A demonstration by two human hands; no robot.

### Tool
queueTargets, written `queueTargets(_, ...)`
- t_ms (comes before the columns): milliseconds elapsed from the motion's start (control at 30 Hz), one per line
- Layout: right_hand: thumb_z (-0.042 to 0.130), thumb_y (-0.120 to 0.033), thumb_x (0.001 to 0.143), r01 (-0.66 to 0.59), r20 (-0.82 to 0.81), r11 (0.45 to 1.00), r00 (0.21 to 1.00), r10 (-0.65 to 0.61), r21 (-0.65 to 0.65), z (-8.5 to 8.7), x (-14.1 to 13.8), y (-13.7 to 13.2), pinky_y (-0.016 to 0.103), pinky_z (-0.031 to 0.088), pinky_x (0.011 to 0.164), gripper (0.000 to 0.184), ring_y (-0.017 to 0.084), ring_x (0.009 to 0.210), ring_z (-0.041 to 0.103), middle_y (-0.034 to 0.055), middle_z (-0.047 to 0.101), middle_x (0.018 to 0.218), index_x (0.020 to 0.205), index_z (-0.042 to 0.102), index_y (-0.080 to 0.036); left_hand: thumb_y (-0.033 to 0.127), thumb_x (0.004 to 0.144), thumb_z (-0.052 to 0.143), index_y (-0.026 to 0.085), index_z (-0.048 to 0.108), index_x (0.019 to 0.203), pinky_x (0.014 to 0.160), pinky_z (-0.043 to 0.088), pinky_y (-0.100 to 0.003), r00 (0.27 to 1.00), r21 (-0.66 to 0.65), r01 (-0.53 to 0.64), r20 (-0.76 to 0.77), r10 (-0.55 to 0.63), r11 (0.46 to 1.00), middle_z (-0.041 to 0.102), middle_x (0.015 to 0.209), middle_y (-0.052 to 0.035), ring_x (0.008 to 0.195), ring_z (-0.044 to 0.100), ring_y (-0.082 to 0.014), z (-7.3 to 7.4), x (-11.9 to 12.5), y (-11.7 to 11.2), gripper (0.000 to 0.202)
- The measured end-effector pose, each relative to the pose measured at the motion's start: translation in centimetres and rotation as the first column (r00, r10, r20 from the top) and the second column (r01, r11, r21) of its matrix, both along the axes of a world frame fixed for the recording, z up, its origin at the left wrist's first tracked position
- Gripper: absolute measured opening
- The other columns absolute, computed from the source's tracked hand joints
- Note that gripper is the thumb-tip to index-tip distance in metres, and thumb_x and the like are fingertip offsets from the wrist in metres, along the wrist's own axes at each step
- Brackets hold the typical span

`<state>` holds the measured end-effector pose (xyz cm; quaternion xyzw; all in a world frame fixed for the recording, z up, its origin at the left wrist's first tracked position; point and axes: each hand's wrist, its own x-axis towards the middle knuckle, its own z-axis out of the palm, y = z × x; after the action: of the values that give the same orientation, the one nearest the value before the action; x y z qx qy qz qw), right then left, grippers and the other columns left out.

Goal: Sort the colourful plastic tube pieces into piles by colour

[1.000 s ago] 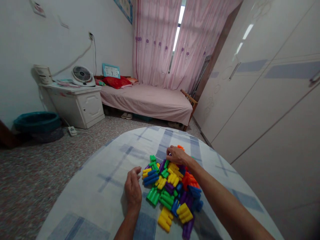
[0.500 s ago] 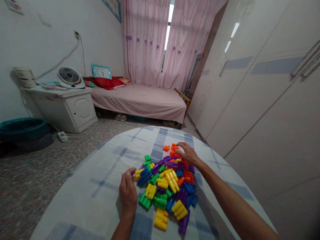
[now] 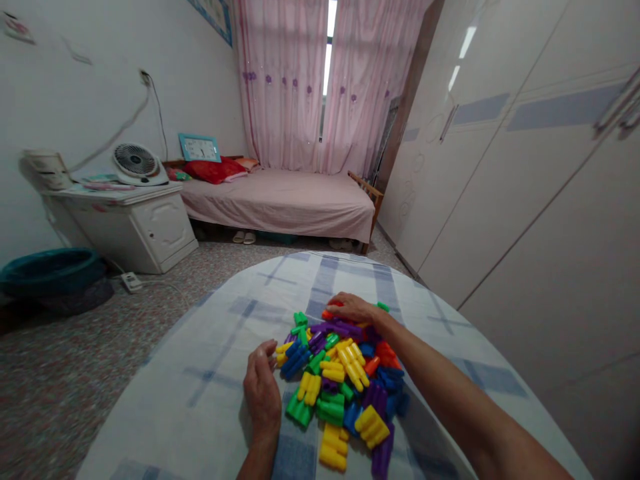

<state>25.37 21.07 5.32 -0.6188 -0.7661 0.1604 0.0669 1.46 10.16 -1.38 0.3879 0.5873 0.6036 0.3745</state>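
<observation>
A heap of plastic building blocks [image 3: 330, 373] in yellow, green, blue, purple and orange lies on the cloth-covered table. My left hand [image 3: 263, 387] rests at the heap's left edge, fingers loosely bent and apart, beside a blue block [image 3: 295, 360] and yellow pieces. My right hand [image 3: 354, 308] reaches over the far side, its fingers stretched across orange blocks [image 3: 328, 314]. The palm hides most of these. Nearest me lie a yellow block [image 3: 333, 448] and a purple block [image 3: 383, 453]. A small green piece [image 3: 383, 307] shows just beyond my right wrist.
The round table has a blue-and-white checked cloth [image 3: 210, 360]. Beyond it stands a bed [image 3: 290, 200]. At the left are a white cabinet [image 3: 165, 233] with a fan [image 3: 137, 163] and a teal bin [image 3: 50, 270]. A tall wardrobe [image 3: 500, 193] lines the right.
My right hand has moved left and down onto the orange blocks, now largely covering them. The left hand stays at the heap's edge. The whole view has shifted slightly.
</observation>
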Motion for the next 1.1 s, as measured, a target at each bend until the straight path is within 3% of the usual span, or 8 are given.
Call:
queueTargets(100,0.046,-0.05,0.088,-0.015,-0.108,0.999,0.994,0.018,0.032,0.4,1.1,-1.4,0.027,0.041,0.093,0.039,0.018,0.105,0.059,0.0011,0.067,0.114,0.108,0.069,-0.025,0.052,0.088,0.032,0.019,0.064,0.099,0.086,0.051,-0.034,1.0,0.001,-0.004,-0.005,0.004,1.0,0.066,0.104,-0.0075,0.096,0.063,-0.0196,0.0,0.0,0.0,0.047)
queueTargets(233,0.036,-0.043,0.092,0.21,-0.195,0.968,0.964,-0.181,0.14,0.1,5.7,-3.1,0.036,0.031,0.106,0.043,0.022,0.123,0.047,0.0069,0.057,0.13,0.118,0.063,-0.02,0.052,0.088,0.031,0.02,0.063,0.098,0.085,0.051,-0.034,1.0,0.013,0.006,-0.004,-0.006,1.0,0.065,0.106,-0.0079,0.096,0.062,-0.0197,-0.3,-0.1,0.2,0.047)
queueTargets(367,0.037,-0.039,0.09,0.377,-0.277,0.916,0.903,-0.33,0.139,-1.9,8.4,-5.3,0.039,0.034,0.104,0.043,0.023,0.117,0.052,0.011,0.061,0.122,0.113,0.064,-0.016,0.051,0.088,0.031,0.019,0.063,0.098,0.085,0.051,-0.034,1.0,0.02,0.005,-0.008,-0.005,1.0,0.065,0.105,-0.0079,0.097,0.062,-0.0196,-0.4,-0.1,0.2,0.046)
queueTargets(600,0.032,-0.049,0.09,0.405,-0.489,0.905,0.821,-0.295,0.133,-4.0,6.5,-8.7,0.034,0.04,0.101,0.049,0.019,0.112,0.057,0.004,0.064,0.119,0.114,0.065,-0.022,0.048,0.088,0.031,0.019,0.063,0.099,0.086,0.05,-0.034,1.0,0.028,0.001,-0.014,-0.001,1.0,0.065,0.106,-0.0076,0.097,0.061,-0.0194,0.0,0.0,0.1,0.045)
queueTargets(833,0.027,-0.063,0.084,0.653,-0.63,0.739,0.647,-0.43,0.166,-5.8,7.1,-12.7,0.041,0.031,0.109,0.069,0.024,0.124,0.047,0.0126,0.054,0.131,0.125,0.056,-0.015,0.048,0.087,0.031,0.018,0.063,0.097,0.085,0.049,-0.034,1.0,0.049,-0.01,-0.007,0.01,0.999,0.065,0.102,-0.0079,0.094,0.061,-0.0193,-0.2,0.1,0.3,0.045)
queueTargets(967,0.033,-0.063,0.083,0.637,-0.716,0.754,0.601,-0.355,0.161,-6.6,4.3,-12.7,0.04,0.032,0.109,0.065,0.023,0.121,0.051,0.0106,0.059,0.127,0.12,0.06,-0.017,0.047,0.088,0.031,0.018,0.063,0.097,0.083,0.05,-0.033,0.999,0.07,-0.017,-0.045,0.021,0.997,0.064,0.103,-0.0084,0.093,0.062,-0.019,-0.1,0.1,0.3,0.045)
queueTargets(1100,0.036,-0.056,0.086,0.62,-0.738,0.762,0.6,-0.31,0.184,-6.8,1.2,-11.5,0.04,0.033,0.108,0.055,0.021,0.119,0.052,0.0088,0.06,0.125,0.116,0.062,-0.018,0.045,0.09,0.029,0.016,0.063,0.102,0.097,0.044,-0.036,0.98,0.149,0.009,-0.199,0.021,0.989,0.064,0.111,-0.0114,0.108,0.058,-0.0212,-0.2,0.2,0.3,0.046)
